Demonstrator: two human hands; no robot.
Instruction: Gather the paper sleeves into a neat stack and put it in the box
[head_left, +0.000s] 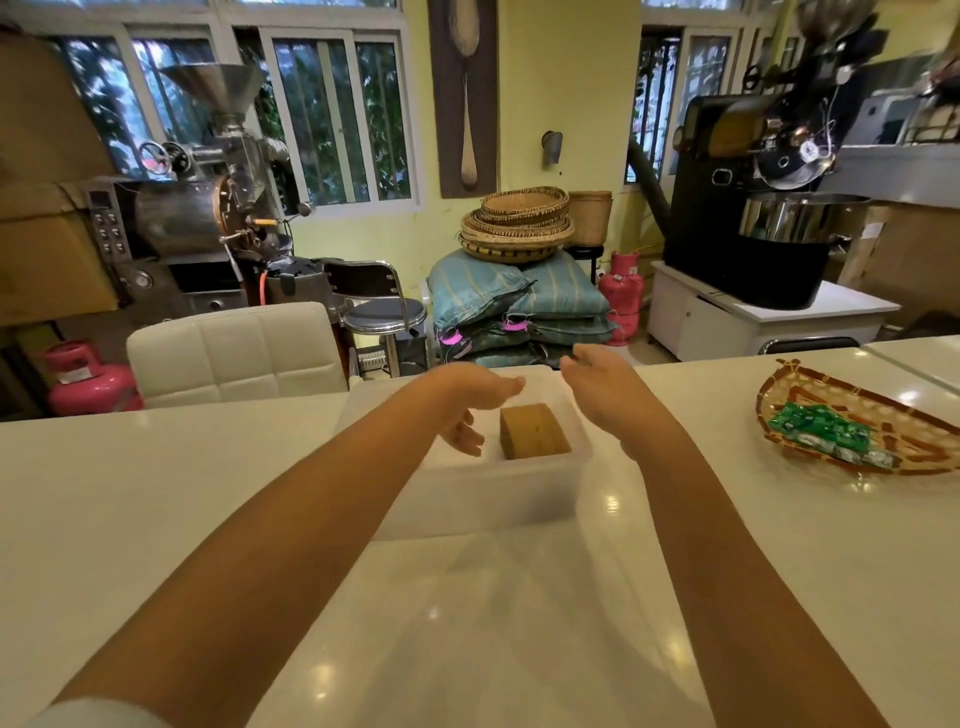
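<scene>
A neat brown stack of paper sleeves (532, 431) lies inside the white box (498, 493), toward its right side. The box stands on the white counter straight in front of me. My left hand (470, 408) hovers over the box's left half, fingers spread and curled downward, holding nothing. Just to the right of the stack, my right hand (605, 389) is raised above the box's right rim, palm turned inward, fingers apart and empty. Neither hand touches the stack.
A woven tray (893, 457) with green packets (815, 428) sits on the counter at the right. A white padded chair back (234, 353) stands beyond the counter's far edge on the left. Coffee roasters, sacks and baskets fill the room behind.
</scene>
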